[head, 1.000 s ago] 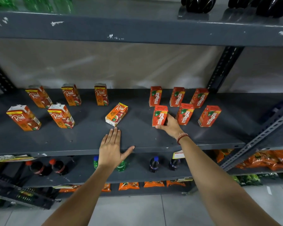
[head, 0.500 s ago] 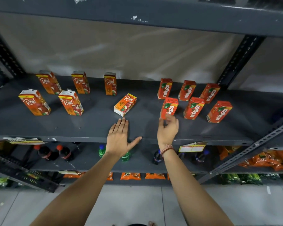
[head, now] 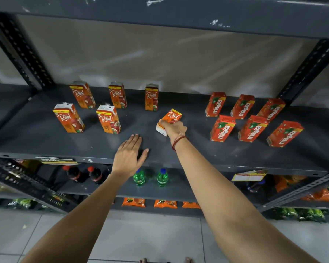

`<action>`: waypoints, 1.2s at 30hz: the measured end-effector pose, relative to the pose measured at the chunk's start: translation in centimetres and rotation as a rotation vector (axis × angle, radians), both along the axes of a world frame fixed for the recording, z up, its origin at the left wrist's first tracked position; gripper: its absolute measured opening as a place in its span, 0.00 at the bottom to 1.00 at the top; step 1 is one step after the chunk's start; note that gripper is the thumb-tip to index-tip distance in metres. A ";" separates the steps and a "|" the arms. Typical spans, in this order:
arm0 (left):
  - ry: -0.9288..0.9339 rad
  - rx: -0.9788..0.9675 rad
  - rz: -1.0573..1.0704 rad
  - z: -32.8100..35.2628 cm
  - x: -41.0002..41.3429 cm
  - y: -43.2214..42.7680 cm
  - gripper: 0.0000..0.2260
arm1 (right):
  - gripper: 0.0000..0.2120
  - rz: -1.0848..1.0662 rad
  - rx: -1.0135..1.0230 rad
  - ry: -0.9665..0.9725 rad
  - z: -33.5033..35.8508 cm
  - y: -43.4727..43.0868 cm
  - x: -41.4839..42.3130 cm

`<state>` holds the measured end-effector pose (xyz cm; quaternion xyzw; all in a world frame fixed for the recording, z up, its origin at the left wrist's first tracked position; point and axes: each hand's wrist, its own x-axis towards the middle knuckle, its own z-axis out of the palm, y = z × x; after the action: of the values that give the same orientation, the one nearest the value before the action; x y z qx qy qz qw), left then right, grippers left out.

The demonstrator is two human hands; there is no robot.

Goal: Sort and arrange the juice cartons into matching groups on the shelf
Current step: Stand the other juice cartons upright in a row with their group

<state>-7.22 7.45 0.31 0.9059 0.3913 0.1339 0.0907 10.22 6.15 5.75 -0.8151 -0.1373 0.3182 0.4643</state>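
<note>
Now reaching with right hand [head: 176, 128] onto stray Real carton [head: 171, 118], lying tilted on shelf [head: 197, 154] between the two groups. Fingers draped over its near end, seemingly closing on it; full clamp not confirmed, thumb hidden. Left hand [head: 128, 155] flat on shelf front, fingers together, thumb splayed, holding nothing, just bracing. Real group [head: 107, 118] upright at left: three in back row, two in front. Maaza group [head: 251, 128] at right, three by three, looks complete. Judged step: pick up stray and stand it as third in Real front row, in open spot right of second front carton. To do well: pinch across narrow sides, not the soft top flap; lift clear before swinging left, no dragging; rotate upright with label facing out like the others; set down flat on base, in line with front row and under third back carton. Risk: clipping neighbouring front carton with wrist on the way in and toppling it. Keep left hand clear of landing spot.
</note>
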 end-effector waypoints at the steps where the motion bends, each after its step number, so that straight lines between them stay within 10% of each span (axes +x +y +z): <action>1: 0.006 0.003 -0.002 -0.1 0.0 0.0 0.31 | 0.33 -0.024 -0.013 0.006 0.0 0.4 -0.1; 10: 0.009 0.012 0.007 -0.4 0.1 0.0 0.28 | 0.37 0.055 -0.190 -0.060 0.0 2.3 0.1; 36: 0.017 0.020 -0.005 -0.2 0.0 -0.3 0.29 | 0.21 0.338 0.444 0.230 -1.0 -4.1 -1.0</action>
<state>-7.18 7.14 0.16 0.9089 0.3884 0.1299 0.0786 9.27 2.04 4.73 -0.6176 -0.2837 0.4434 0.5843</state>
